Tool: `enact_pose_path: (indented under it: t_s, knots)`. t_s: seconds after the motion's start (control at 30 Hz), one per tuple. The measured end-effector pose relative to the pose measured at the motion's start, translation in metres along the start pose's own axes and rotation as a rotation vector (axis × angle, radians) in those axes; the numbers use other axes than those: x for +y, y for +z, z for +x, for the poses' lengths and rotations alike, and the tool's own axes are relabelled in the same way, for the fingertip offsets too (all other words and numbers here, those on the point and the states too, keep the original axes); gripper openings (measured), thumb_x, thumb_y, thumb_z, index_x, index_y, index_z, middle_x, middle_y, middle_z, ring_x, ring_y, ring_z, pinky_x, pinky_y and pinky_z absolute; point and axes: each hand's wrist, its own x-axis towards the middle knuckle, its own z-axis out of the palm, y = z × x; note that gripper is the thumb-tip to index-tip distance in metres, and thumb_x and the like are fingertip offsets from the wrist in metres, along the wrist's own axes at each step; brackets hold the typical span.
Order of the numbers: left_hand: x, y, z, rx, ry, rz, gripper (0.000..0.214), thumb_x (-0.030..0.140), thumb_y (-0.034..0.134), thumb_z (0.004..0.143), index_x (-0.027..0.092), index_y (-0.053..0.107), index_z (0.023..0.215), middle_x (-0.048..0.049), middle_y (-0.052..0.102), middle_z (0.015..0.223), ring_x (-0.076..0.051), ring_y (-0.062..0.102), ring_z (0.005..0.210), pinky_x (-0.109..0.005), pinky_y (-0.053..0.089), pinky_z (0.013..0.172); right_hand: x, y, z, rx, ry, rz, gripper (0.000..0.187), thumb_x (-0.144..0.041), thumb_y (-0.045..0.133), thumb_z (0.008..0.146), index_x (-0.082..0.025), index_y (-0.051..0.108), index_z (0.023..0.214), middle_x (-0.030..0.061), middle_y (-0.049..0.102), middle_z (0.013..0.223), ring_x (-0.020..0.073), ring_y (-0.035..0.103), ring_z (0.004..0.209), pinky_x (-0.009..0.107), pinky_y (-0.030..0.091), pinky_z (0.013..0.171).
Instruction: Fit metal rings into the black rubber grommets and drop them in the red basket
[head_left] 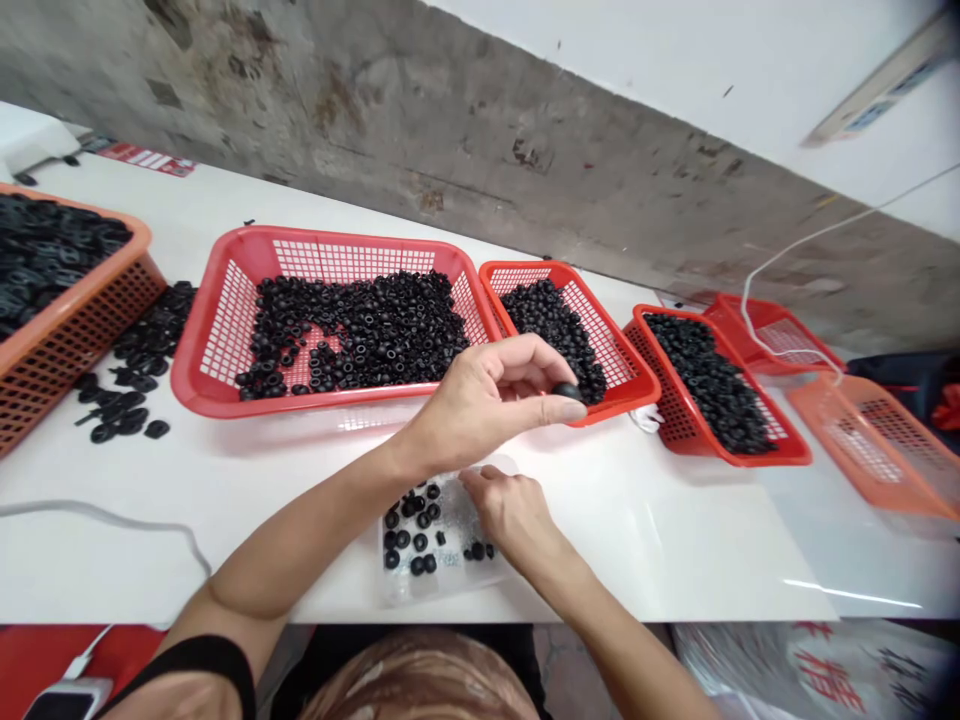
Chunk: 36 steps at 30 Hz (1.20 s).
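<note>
A white surface (pixel 637 560) is running along a stained grey wall (pixel 420 150), with a large basket (pixel 191 350) and a small basket (pixel 637 390) standing side by side on it, both holding heaps of black parts (pixel 375 325). The left hand (pixel 487 400) is pinching one black piece (pixel 568 391) between thumb and fingertips at the near side of the small basket, its other fingers curling loosely behind. The right hand (pixel 517 515) is reaching down at the right side of a clear tray (pixel 420 597), its fingers bunched; whether they are gripping anything is not showing. Several rings (pixel 403 540) are lying loose in the tray, mostly on its left side.

For good handling, the pinch is probably needing to stay light and near the rim of the piece, so that its faces are staying visible. Since the left forearm is crossing close above the tray, keeping it raised is likely leaving the right fingers freer and the loose rings undisturbed.
</note>
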Motion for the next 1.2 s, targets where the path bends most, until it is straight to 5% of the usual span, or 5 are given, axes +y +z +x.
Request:
enact_pose_path:
  t_s: [0.37, 0.57, 0.7, 0.93, 1.2]
  knots:
    - [0.004, -0.002, -0.001, -0.100, -0.054, 0.010, 0.020, 0.017, 0.072, 0.079, 0.015, 0.077, 0.098, -0.0034, 0.074, 0.088, -0.012, 0.064, 0.080, -0.023, 0.049, 0.074, 0.004, 0.001, 0.004, 0.059, -0.113, 0.134, 0.014, -0.013, 0.052, 0.090, -0.013, 0.066, 0.090, 0.0098, 0.071, 0.083, 0.0180, 0.067, 0.066, 0.025, 0.043, 0.058]
    - [0.003, -0.006, 0.000, -0.115, -0.058, 0.167, 0.017, 0.020, 0.075, 0.075, 0.015, 0.077, 0.092, -0.0005, 0.068, 0.077, -0.009, 0.054, 0.066, -0.021, 0.041, 0.061, 0.025, -0.011, -0.022, 0.273, 0.047, 1.057, 0.017, -0.034, 0.065, 0.087, -0.017, 0.064, 0.085, -0.0052, 0.053, 0.049, 0.0107, 0.050, 0.042, 0.021, 0.038, 0.045]
    - [0.004, -0.006, -0.001, -0.145, -0.121, 0.231, 0.017, 0.016, 0.073, 0.075, 0.015, 0.076, 0.092, -0.0002, 0.068, 0.076, -0.010, 0.055, 0.066, -0.021, 0.044, 0.064, 0.034, -0.024, -0.033, 0.481, 0.089, 1.337, 0.023, -0.039, 0.076, 0.079, -0.017, 0.069, 0.079, -0.0026, 0.059, 0.053, 0.0092, 0.048, 0.042, 0.022, 0.038, 0.044]
    - [0.004, -0.003, -0.001, -0.197, -0.226, 0.233, 0.011, 0.019, 0.070, 0.079, 0.014, 0.075, 0.087, -0.0007, 0.070, 0.073, -0.011, 0.062, 0.065, -0.021, 0.047, 0.065, 0.037, -0.050, -0.047, 0.887, -0.035, 1.213, 0.012, -0.029, 0.068, 0.087, -0.022, 0.077, 0.090, 0.0053, 0.070, 0.089, 0.0131, 0.059, 0.064, 0.027, 0.052, 0.059]
    - [-0.002, -0.001, -0.002, -0.198, -0.266, 0.148, 0.018, 0.027, 0.070, 0.083, 0.014, 0.073, 0.094, -0.0053, 0.075, 0.083, -0.015, 0.069, 0.073, -0.024, 0.050, 0.070, 0.026, -0.059, -0.049, 1.139, 0.010, 0.960, 0.026, -0.024, 0.070, 0.087, -0.023, 0.070, 0.112, 0.0038, 0.075, 0.088, 0.0172, 0.067, 0.076, 0.032, 0.054, 0.073]
